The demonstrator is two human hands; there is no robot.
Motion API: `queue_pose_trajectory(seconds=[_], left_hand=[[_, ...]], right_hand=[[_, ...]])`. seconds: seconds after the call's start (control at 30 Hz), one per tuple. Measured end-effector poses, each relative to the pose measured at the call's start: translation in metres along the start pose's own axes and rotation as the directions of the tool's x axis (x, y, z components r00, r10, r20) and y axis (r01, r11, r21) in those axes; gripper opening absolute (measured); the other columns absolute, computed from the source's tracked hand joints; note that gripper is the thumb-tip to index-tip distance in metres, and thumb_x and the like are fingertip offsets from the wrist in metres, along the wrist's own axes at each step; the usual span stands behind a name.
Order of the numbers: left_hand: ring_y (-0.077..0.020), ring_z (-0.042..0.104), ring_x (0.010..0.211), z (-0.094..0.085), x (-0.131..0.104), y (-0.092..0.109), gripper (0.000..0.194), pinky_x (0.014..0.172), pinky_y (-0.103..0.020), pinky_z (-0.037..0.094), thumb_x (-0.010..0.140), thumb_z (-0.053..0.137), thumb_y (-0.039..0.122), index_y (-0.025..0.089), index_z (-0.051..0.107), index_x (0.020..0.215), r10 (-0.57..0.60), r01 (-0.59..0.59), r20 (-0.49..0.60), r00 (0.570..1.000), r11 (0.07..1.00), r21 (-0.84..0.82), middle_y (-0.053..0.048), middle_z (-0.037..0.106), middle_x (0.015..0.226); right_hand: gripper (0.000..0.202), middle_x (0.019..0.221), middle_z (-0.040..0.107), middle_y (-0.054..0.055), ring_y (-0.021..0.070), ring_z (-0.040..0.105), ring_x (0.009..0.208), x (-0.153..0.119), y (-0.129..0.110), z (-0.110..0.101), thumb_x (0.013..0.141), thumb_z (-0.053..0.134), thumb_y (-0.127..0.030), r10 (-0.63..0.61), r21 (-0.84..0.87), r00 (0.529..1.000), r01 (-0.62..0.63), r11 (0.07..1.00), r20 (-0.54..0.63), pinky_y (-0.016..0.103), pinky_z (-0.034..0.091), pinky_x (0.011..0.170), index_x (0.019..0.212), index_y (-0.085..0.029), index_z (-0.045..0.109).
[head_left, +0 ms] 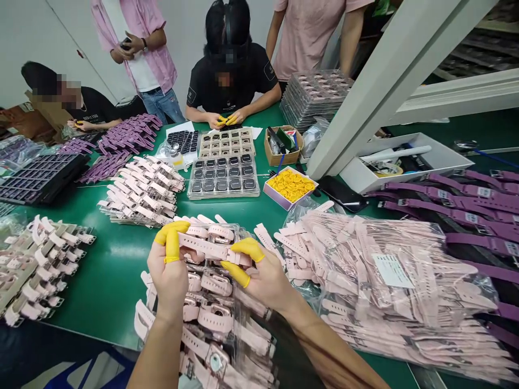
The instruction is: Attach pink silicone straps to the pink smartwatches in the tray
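Observation:
A pale pink watch strap (205, 247) is stretched between my two hands, above a clear tray of pink-strapped watches (217, 319). My left hand (169, 265) pinches its left end with fingers in yellow finger cots. At the strap's right end, my right hand (263, 273) grips it between thumb and finger, also in yellow cots. Whether a watch body is attached to this strap I cannot tell. Beneath the hands, several watches lie in rows in the tray, some with straps buckled into loops.
Bagged pink straps (365, 286) pile up on the right, with purple straps (478, 200) beyond. A box of yellow finger cots (291, 186) and watch-body trays (223, 175) stand ahead. More pink-strap stacks (141, 192) lie left. A co-worker (229, 70) sits opposite; a white post (357, 92) rises right.

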State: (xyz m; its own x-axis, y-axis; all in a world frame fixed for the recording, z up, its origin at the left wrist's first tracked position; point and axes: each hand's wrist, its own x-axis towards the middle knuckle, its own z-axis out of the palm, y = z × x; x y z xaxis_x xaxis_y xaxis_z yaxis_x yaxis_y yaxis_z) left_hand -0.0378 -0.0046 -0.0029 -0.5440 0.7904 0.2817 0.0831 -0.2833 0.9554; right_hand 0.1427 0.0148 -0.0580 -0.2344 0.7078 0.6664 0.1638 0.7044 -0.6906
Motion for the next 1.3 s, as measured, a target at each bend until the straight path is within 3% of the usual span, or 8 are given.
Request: queue_pose_trajectory(seconds=[0.13, 0.43, 0.8, 0.87, 0.93, 1.0, 1.2, 1.3], left_hand=[[-0.0145, 0.064, 0.074, -0.001, -0.002, 0.002, 0.024, 0.052, -0.021, 0.05, 0.098, 0.065, 0.041, 0.02, 0.075, 0.104, -0.017, 0.018, 0.042, 0.999, 1.0, -0.023, -0.008, 0.073, 0.109], [-0.0104, 0.064, 0.053, 0.002, -0.006, 0.003, 0.027, 0.043, -0.021, 0.053, 0.099, 0.064, 0.044, 0.018, 0.07, 0.098, -0.052, 0.063, 0.146, 0.988, 0.995, -0.076, -0.006, 0.078, 0.098], [-0.0148, 0.072, 0.064, 0.007, -0.008, 0.006, 0.028, 0.057, -0.028, 0.063, 0.1, 0.061, 0.045, 0.019, 0.069, 0.108, -0.153, 0.182, 0.231, 0.961, 0.977, -0.112, -0.011, 0.077, 0.114], [-0.0245, 0.076, 0.09, 0.003, -0.009, 0.008, 0.04, 0.08, -0.041, 0.066, 0.098, 0.062, 0.049, 0.021, 0.066, 0.127, -0.129, 0.177, 0.454, 0.882, 0.982, -0.065, -0.015, 0.071, 0.131], [-0.0345, 0.066, 0.122, 0.001, -0.013, 0.009, 0.056, 0.108, -0.052, 0.053, 0.093, 0.069, 0.048, 0.022, 0.06, 0.141, -0.106, 0.075, 0.682, 0.724, 0.994, 0.074, -0.017, 0.062, 0.145], [-0.0364, 0.053, 0.139, 0.003, -0.017, 0.01, 0.059, 0.121, -0.054, 0.038, 0.092, 0.071, 0.038, 0.023, 0.056, 0.147, -0.108, -0.09, 0.771, 0.628, 0.974, 0.21, -0.016, 0.057, 0.15], [-0.0285, 0.066, 0.111, 0.014, -0.02, 0.018, 0.04, 0.102, -0.044, 0.052, 0.098, 0.063, 0.025, 0.026, 0.065, 0.137, -0.083, -0.13, 0.729, 0.68, 0.964, 0.231, -0.01, 0.072, 0.11], [-0.0281, 0.064, 0.117, 0.011, -0.018, 0.019, 0.039, 0.107, -0.043, 0.048, 0.095, 0.069, 0.028, 0.025, 0.067, 0.134, -0.122, -0.022, 0.681, 0.722, 0.98, 0.199, -0.011, 0.07, 0.121]], right_hand=[[0.02, 0.091, 0.069, 0.005, 0.0197, 0.07, 0.077, 0.003, 0.0, -0.001, 0.097, 0.07, -0.024, -0.061, 0.026, 0.997, 0.062, 0.998, -0.044, 0.032, 0.061, 0.068, 0.114, -0.024, 0.059], [0.021, 0.09, 0.067, 0.004, 0.0167, 0.068, 0.072, 0.002, 0.003, -0.001, 0.096, 0.07, -0.019, -0.158, 0.034, 0.985, 0.161, 0.986, -0.068, 0.029, 0.059, 0.062, 0.115, -0.026, 0.065], [0.02, 0.089, 0.067, 0.004, 0.0152, 0.066, 0.07, 0.002, 0.005, -0.004, 0.095, 0.072, -0.022, -0.165, 0.022, 0.984, 0.167, 0.986, -0.059, 0.026, 0.058, 0.06, 0.115, -0.027, 0.074], [0.021, 0.091, 0.069, 0.004, 0.0157, 0.067, 0.073, 0.001, 0.005, -0.003, 0.095, 0.073, -0.019, -0.059, 0.144, 0.994, 0.071, 0.987, -0.087, 0.028, 0.059, 0.064, 0.113, -0.028, 0.075], [0.016, 0.091, 0.071, 0.003, 0.017, 0.069, 0.078, 0.001, 0.005, -0.002, 0.094, 0.073, -0.021, 0.104, 0.319, 0.991, -0.073, 0.945, -0.082, 0.03, 0.061, 0.067, 0.107, -0.029, 0.076], [0.006, 0.086, 0.071, 0.002, 0.0171, 0.069, 0.076, 0.003, 0.005, -0.002, 0.093, 0.075, -0.028, 0.256, 0.487, 0.965, -0.198, 0.851, -0.055, 0.03, 0.061, 0.066, 0.099, -0.028, 0.076], [0.022, 0.078, 0.066, -0.001, 0.0125, 0.062, 0.054, 0.009, 0.006, -0.001, 0.088, 0.079, -0.045, 0.423, 0.715, 0.905, -0.265, 0.647, -0.047, 0.025, 0.055, 0.049, 0.087, -0.024, 0.071], [0.02, 0.078, 0.069, -0.001, 0.0154, 0.066, 0.062, 0.008, 0.009, 0.001, 0.087, 0.081, -0.042, 0.438, 0.722, 0.895, -0.248, 0.646, -0.085, 0.028, 0.059, 0.059, 0.091, -0.025, 0.07]])
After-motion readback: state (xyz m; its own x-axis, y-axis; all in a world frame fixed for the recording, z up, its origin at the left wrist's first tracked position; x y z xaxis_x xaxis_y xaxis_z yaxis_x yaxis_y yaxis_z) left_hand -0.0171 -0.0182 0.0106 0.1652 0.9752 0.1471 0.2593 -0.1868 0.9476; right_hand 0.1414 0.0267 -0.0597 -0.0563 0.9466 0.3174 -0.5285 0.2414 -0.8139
